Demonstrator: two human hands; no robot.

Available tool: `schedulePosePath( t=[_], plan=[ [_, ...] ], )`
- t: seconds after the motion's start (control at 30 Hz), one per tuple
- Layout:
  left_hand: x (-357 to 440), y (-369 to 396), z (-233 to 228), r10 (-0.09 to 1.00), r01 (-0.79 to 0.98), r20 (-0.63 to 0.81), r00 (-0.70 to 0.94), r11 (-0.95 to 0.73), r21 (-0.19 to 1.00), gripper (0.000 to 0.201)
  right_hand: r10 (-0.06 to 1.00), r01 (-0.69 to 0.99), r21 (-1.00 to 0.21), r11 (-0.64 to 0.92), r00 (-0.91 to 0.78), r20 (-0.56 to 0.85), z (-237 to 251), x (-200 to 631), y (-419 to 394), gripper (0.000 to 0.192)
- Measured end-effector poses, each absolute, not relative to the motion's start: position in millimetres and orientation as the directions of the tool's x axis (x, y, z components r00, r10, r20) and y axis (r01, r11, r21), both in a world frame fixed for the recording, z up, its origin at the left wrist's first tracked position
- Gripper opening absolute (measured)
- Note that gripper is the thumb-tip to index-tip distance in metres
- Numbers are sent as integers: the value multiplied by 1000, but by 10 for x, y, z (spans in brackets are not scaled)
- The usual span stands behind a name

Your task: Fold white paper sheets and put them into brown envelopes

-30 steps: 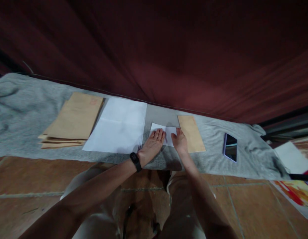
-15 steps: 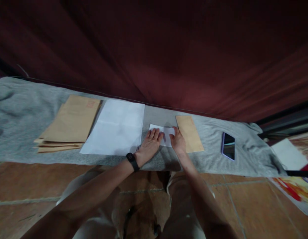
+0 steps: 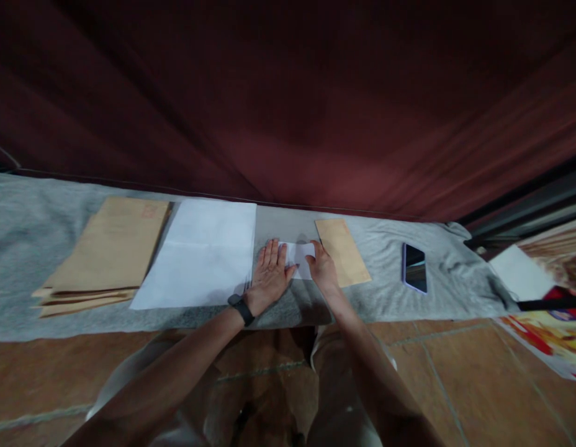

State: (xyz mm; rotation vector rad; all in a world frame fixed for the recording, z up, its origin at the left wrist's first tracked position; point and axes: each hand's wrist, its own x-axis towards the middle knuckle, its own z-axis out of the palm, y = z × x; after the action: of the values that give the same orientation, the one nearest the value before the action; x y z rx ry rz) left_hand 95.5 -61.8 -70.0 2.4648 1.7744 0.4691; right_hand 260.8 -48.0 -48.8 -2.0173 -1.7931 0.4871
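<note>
Left hand (image 3: 268, 274) lies flat, fingers spread, pressing the small folded white paper (image 3: 299, 257) at mid grey cloth (image 3: 390, 292), covering its left part. Right hand (image 3: 321, 270) pinches the paper's right edge; its fingertips are hard to make out. A tan envelope (image 3: 342, 251) lies just beside, toward the cloth's right end.

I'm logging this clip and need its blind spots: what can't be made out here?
Head view only:
- Folded white paper: partly covered by the left hand and right hand; its folds can't be counted.
- Red stamp on the brown envelope stack: too small and blurred to read.
- Phone screen: dark.
- Colourful sheet: cut off by the right edge.
</note>
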Motion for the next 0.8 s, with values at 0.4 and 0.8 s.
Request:
schedulePosePath(
  t=[0.4,0.8],
  plan=[
    [978,-662,-717,943,924,184,276,-313,221,72,979,890,-455,-37,125,164,-507,2575,-495,50],
    [883,-563,-785,945,931,114,306,-322,171,61,951,864,-404,299,-239,195,-731,2124,-640,55]
  ],
)
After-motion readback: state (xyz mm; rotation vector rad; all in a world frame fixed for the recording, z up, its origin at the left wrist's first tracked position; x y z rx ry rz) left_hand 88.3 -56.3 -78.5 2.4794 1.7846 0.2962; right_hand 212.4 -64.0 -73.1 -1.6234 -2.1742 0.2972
